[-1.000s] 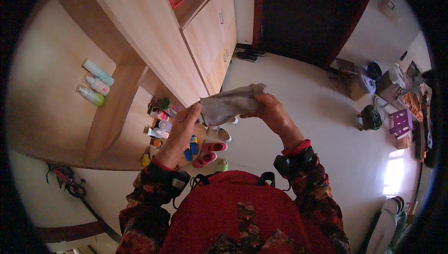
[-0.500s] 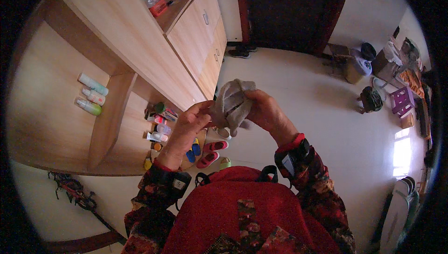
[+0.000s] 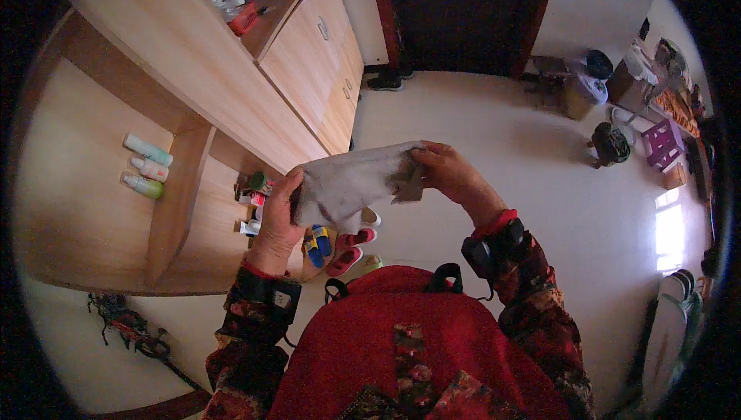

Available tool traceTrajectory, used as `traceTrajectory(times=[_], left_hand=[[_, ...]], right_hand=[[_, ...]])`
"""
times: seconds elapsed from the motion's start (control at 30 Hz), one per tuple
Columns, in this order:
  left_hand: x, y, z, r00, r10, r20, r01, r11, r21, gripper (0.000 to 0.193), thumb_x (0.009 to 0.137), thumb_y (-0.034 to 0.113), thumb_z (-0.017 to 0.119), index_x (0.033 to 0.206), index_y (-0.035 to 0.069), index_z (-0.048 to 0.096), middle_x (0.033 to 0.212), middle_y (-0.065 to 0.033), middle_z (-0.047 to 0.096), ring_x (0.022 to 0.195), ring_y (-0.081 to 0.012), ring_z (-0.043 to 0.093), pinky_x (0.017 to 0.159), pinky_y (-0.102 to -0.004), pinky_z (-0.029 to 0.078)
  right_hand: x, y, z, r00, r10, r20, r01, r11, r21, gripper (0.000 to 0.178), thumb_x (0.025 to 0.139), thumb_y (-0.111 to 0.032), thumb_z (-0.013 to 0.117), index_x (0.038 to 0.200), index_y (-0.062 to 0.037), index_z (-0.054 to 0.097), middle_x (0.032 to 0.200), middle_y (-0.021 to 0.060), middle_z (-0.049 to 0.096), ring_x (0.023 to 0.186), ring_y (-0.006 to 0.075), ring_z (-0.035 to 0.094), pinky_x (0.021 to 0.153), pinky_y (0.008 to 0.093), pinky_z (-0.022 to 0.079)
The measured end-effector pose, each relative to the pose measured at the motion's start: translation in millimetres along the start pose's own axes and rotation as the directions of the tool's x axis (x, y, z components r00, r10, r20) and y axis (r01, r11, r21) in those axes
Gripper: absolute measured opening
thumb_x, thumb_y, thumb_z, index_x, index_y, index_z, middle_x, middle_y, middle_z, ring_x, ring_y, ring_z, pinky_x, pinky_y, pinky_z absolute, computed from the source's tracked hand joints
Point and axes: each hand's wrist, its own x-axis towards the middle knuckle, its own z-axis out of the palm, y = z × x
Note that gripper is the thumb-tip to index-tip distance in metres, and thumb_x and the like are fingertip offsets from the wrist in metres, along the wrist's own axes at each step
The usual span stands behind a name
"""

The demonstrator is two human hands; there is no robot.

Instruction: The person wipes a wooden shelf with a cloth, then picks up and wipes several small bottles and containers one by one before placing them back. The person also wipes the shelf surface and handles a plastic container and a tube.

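Gripping the grey cloth (image 3: 347, 182) by opposite ends, I have my left hand (image 3: 276, 219) at nine o'clock, right hand (image 3: 457, 179) at three, probably so it spreads wide.

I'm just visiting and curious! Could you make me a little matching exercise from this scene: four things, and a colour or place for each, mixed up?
Things:
1. cloth
2. crate
3. three bottles
4. door

Colours and places:
A. purple, over on the right side
B. dark, at the top of the picture
C. held between the left hand and the right hand
D. in a row on the wooden shelf at the left

Right pairs: 1-C, 2-A, 3-D, 4-B
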Motion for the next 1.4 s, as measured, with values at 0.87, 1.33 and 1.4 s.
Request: traceTrajectory(times=[0.87, 1.33, 1.4], left_hand=[[-4.7, 28.1, 22.6, 0.982, 0.047, 0.184, -0.021, 0.990, -0.139, 0.040, 0.088, 0.031, 0.055, 0.116, 0.002, 0.055, 0.115, -0.0113, 0.058, 0.108, -0.0264, 0.054, 0.092, -0.0409, 0.043], [-2.4, -49.4, -2.4, 0.909, -0.241, 0.341, 0.323, 0.923, -0.209, 0.059, 0.088, 0.044, 0.051, 0.125, -0.002, 0.046, 0.126, -0.0149, 0.051, 0.118, -0.0277, 0.048, 0.097, -0.0410, 0.040], [0.0, -40.6, -2.8, 0.968, -0.190, 0.165, 0.180, 0.981, 0.074, 0.046, 0.089, 0.032, 0.054, 0.121, -0.002, 0.051, 0.121, -0.0129, 0.055, 0.114, -0.0254, 0.051, 0.094, -0.0381, 0.044]], right_hand=[[-6.4, 48.7, 15.8, 0.964, -0.125, 0.234, 0.137, 0.990, -0.038, 0.059, 0.082, -0.048, 0.061, 0.115, 0.0000, 0.056, 0.114, 0.0115, 0.058, 0.106, 0.0222, 0.051, 0.094, 0.0335, 0.039], [-36.1, 11.9, 30.3, 0.992, -0.115, -0.049, 0.121, 0.979, 0.165, 0.027, 0.091, -0.022, 0.053, 0.110, -0.0017, 0.057, 0.096, 0.0075, 0.064, 0.082, 0.0174, 0.061, 0.073, 0.0323, 0.051], [-42.0, 8.6, 22.6, 0.993, -0.096, -0.074, 0.106, 0.982, 0.154, 0.028, 0.091, -0.021, 0.053, 0.110, -0.0010, 0.057, 0.102, 0.0083, 0.062, 0.090, 0.0177, 0.061, 0.081, 0.0328, 0.050]])
